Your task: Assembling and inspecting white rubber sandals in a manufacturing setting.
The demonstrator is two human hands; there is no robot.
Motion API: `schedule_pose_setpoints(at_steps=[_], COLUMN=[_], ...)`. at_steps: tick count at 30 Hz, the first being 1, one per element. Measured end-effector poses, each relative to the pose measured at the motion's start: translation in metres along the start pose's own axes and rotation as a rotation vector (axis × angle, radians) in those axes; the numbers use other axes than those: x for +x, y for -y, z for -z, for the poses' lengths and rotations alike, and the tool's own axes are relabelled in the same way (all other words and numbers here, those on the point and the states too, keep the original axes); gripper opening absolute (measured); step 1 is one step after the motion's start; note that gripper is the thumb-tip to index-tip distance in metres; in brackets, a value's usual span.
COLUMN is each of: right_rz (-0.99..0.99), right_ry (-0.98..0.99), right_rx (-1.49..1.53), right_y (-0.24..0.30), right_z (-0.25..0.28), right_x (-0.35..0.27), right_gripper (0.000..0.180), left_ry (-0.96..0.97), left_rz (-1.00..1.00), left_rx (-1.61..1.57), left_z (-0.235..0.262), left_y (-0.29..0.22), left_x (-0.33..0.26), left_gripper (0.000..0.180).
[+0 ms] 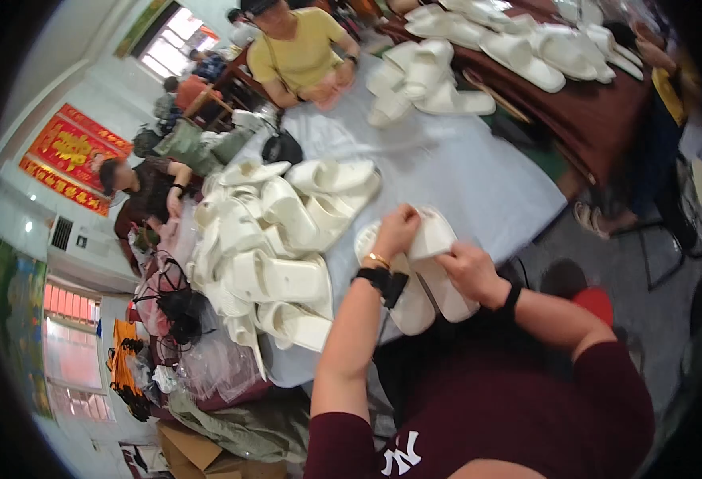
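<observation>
Pinching a white slipper (451,297), just right of the slipper pile (275,275), is the right hand (472,274); the left hand (398,230) curls by the slipper's strap (433,235), its hold hidden from me.

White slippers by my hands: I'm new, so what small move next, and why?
Perhaps slide the right hand along the right slipper's strap while the left hand steadies it: both hands seem to be at that strap, and the left slipper lies alongside.
</observation>
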State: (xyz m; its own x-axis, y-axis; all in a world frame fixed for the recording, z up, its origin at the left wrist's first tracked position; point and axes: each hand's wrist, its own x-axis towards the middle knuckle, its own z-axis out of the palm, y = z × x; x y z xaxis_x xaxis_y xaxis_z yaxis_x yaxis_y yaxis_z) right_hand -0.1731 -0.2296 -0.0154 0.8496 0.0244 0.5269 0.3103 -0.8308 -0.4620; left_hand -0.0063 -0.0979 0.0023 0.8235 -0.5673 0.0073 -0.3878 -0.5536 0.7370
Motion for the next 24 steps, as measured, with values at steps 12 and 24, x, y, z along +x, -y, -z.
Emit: schedule_pose_setpoints(at_steps=[12, 24], right_rz=[-0.005, -0.016], right_ry=[0.059, 0.097], right_rx=[-0.101, -0.061], right_y=[0.026, 0.018], right_z=[-0.006, -0.018], right_x=[-0.019, 0.002], right_gripper=[0.013, 0.023], left_ry=[0.216, -0.035], left_rz=[-0.033, 0.094], left_rx=[-0.056, -0.393], left_z=[-0.015, -0.001], left_y=[0.011, 0.027], left_x=[-0.008, 0.008], left_gripper=[0.025, 0.012])
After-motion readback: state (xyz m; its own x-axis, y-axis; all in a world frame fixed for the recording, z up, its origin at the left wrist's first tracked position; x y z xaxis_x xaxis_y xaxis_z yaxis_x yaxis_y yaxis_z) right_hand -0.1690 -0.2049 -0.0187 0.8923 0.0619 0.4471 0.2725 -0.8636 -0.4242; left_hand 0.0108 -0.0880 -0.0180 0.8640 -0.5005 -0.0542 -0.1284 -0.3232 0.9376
